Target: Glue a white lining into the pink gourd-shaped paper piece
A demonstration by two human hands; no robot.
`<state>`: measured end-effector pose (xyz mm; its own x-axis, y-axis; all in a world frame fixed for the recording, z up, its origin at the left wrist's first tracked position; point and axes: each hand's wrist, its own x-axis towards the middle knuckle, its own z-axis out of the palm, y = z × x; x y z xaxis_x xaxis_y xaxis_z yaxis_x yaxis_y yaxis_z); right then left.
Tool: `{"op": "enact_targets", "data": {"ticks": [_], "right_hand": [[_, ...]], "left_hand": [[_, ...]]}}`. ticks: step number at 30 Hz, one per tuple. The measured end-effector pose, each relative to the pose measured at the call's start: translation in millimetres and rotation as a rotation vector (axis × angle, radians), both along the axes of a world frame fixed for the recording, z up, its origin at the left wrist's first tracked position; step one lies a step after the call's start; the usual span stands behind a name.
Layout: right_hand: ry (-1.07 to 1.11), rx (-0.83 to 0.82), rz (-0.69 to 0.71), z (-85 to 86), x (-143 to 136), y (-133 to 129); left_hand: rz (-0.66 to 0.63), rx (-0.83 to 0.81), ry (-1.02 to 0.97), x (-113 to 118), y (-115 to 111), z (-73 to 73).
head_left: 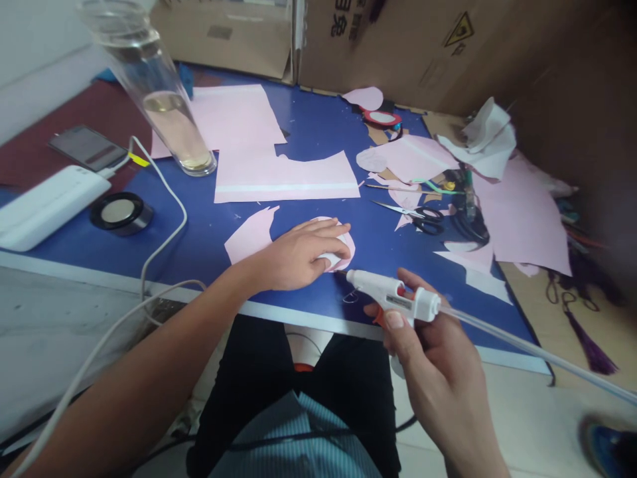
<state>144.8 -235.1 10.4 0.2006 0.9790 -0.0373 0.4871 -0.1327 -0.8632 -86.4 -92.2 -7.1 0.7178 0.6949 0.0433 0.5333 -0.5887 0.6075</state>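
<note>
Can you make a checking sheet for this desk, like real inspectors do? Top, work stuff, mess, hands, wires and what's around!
Surface: blue tabletop, pale front edge.
Work things: glue gun with long clear stick; pink piece.
Clutter: scissors, blades apart, among scraps; bottle, phone, power bank at left.
Hands: left hand on the pink piece; right hand grips the glue gun, nozzle near the left hand.
Cables: white cable loops over the front edge.
Surroundings: cardboard behind.

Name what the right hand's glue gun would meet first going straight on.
Probably the white piece at the left hand, just past the nozzle; depth is unclear, so the pink paper beneath might come first.
</note>
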Motion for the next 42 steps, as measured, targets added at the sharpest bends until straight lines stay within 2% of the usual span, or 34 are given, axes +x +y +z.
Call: {"op": "enact_targets", "data": {"ticks": [22,42], "right_hand": [[-0.142,0.104,0.179,5.1,-5.4,6.4],[-0.246,0.114,0.183,9.9,-7.4,10.5]], "left_hand": [[0.000,-0.010,-0.032,-0.6,-0.4,-3.4],[0.018,-0.013,-0.029,0.6,-1.6,-3.9]]}}
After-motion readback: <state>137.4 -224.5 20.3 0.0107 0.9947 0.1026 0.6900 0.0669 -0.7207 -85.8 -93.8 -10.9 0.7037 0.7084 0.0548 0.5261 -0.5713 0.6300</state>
